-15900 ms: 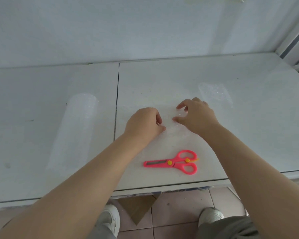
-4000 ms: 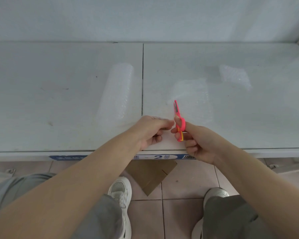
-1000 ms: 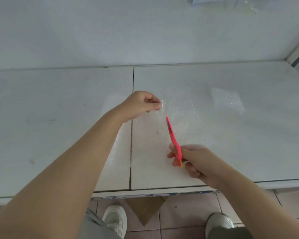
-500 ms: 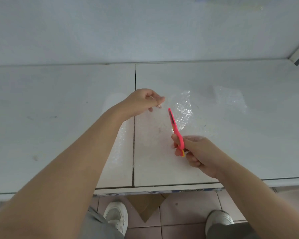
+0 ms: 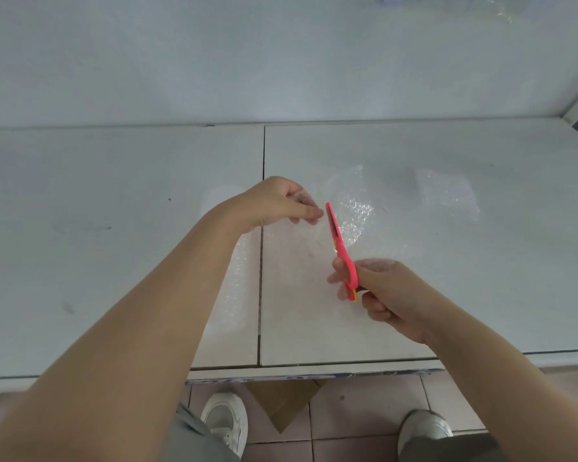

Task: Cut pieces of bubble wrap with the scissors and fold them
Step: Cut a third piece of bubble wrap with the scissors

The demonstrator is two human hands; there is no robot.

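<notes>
Your right hand (fingers curled round the scissors) has run the blades nearly across the bubble wrap, whose far edge your left hand pinches above the surface: piece nearly free.

Our left forearm reached in bare from the near left and slanted far and rightward. At its end our left grip sat knuckles up, its fingers curled and pinching an edge of the bubble wrap against the thumb. Our right forearm came in bare from the near right. Our right grip was nearer to us than the left one, with thumb and fingers curled round the handles of the scissors. The two grips were apart and did not touch each other.
</notes>
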